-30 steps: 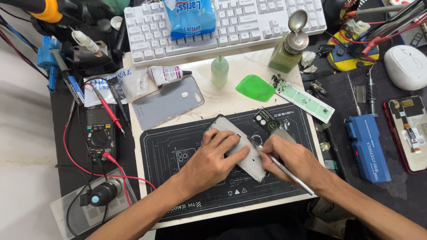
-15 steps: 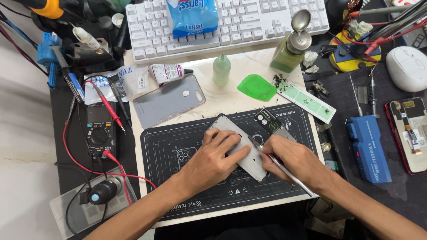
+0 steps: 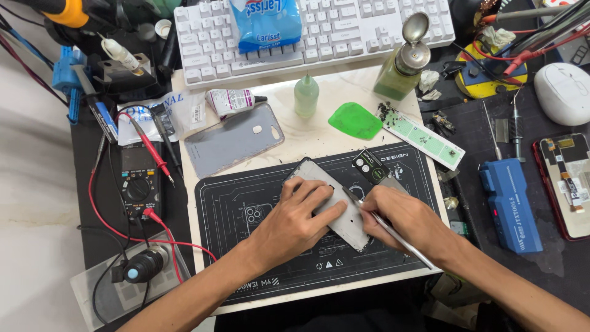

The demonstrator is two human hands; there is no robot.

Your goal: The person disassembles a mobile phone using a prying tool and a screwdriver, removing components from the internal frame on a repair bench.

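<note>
A grey phone frame (image 3: 319, 184) lies at a slant on the black work mat (image 3: 227, 209). My left hand (image 3: 295, 218) lies flat across it, fingers spread, pressing it down. My right hand (image 3: 409, 218) pinches a thin silver tool (image 3: 393, 232) like a pen, with the tip at the frame's right edge near my left fingertips. A small black card and a flat metal scraper (image 3: 375, 169) lie just above my right hand.
A grey phone back cover (image 3: 233, 144), a green pick (image 3: 355, 120) and a small green bottle (image 3: 306, 95) lie above the mat. A white keyboard (image 3: 319, 27) sits at the back, a multimeter (image 3: 138, 184) at left, and a blue tool case (image 3: 510, 203) and an opened phone (image 3: 568, 184) at right.
My right hand has shifted slightly along the frame's edge with the tool. My left hand stays pressed on the frame.
</note>
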